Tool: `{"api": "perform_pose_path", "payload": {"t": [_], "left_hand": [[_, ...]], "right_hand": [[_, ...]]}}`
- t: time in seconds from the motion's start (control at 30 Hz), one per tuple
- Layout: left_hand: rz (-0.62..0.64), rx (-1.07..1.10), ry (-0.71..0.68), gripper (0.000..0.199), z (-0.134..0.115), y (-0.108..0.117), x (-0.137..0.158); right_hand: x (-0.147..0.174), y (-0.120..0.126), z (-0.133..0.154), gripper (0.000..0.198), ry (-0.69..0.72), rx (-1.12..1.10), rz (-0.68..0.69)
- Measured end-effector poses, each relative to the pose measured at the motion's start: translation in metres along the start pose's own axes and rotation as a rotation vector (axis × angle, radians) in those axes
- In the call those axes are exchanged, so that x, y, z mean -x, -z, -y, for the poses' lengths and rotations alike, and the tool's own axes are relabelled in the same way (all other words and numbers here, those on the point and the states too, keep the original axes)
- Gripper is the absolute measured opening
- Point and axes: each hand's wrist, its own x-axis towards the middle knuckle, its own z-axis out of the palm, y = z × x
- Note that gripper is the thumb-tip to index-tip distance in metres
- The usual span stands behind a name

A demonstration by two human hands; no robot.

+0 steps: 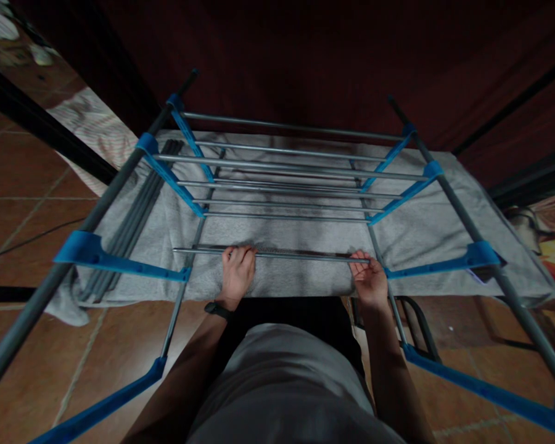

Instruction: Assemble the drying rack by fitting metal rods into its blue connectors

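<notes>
A thin grey metal rod (300,255) lies level across the front of a rack, over the grey cloth. My left hand (238,271), with a dark band on its wrist, is closed around the rod left of its middle. Near the rod's right end, my right hand (370,280) is turned palm up, its fingers and thumb holding the rod. The rack has thick grey uprights (462,213) and blue plastic brackets (124,262) on both sides. The rod's left tip crosses the inner left tube (198,231). Several fixed rods (287,166) span the brackets farther back.
Several loose grey tubes (136,225) lie on the cloth-covered surface (277,283) at the left. Lower blue brackets (481,385) reach toward me on both sides. A dark red curtain (296,61) hangs behind. Tiled floor (37,351) and a dark chair frame (419,327) show below.
</notes>
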Motion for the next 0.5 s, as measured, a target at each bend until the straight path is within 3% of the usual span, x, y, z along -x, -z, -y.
{"api": "perform_pose_path", "payload": {"t": [0.5], "left_hand": [[0.077,-0.01,-0.057,0.023,0.0037,-0.0038,0.0025]], "right_hand": [[-0.0037,0.0053,0.0,0.016,0.005,-0.024,-0.044]]}}
